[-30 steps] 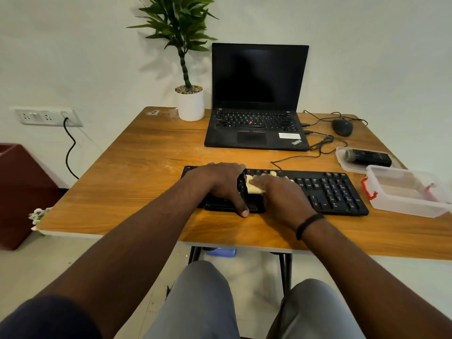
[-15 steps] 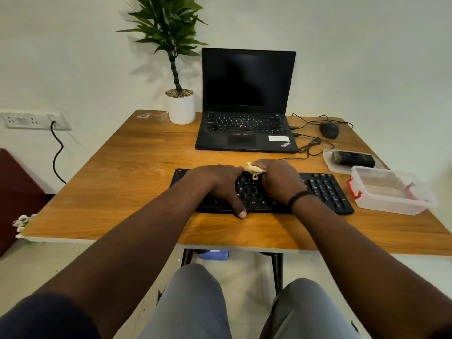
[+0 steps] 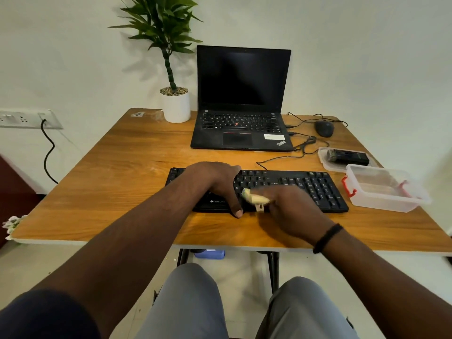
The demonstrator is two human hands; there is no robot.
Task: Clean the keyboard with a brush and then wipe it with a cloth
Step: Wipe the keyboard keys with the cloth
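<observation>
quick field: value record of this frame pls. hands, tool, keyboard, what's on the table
left hand: flat on the left half of the keyboard, thumb at its front edge, holding nothing
right hand: grip closed on a small pale brush, blurred
brush position: over the keyboard's front middle
keyboard: black, wired, near the table's front edge
table: wooden
laptop: open, screen dark, behind the keyboard
mouse: far right, wired
clear container: right of keyboard, red latches
lid tray: behind the container, holds a dark object
potted plant: left of laptop
</observation>
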